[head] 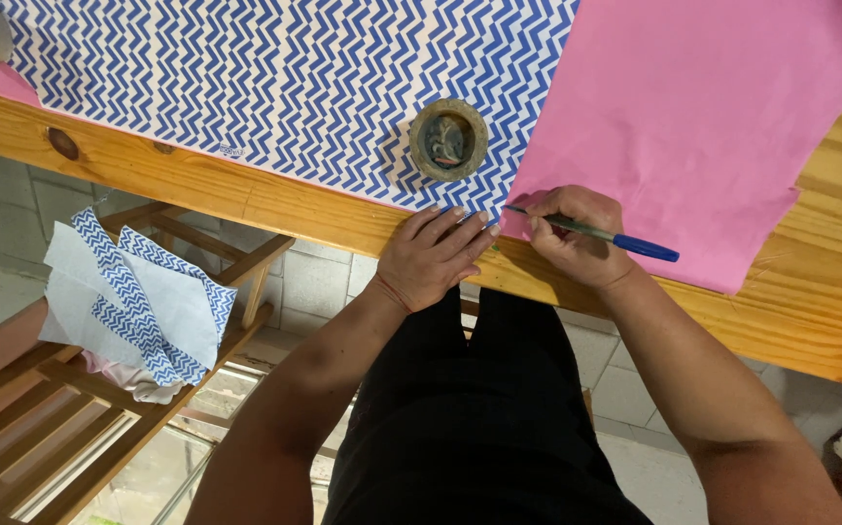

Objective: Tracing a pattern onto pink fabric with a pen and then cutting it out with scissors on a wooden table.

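Head view: right hand [577,238] grip clenches slim pen [596,233]; left hand [431,258] flat, released on chevron fabric [285,87].

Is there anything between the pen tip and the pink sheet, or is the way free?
Nothing visible does. The right hand holds the pen with its tip at the pink sheet's corner; the left hand lies flat beside it.

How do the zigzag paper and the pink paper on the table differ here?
The zigzag paper has a blue and white chevron print; the pink paper is plain. A round holder sits on the zigzag paper, none on the pink. The left hand rests flat at the zigzag paper's edge; the right hand holds a pen at the pink paper's corner. Both lie flat on the wooden table.
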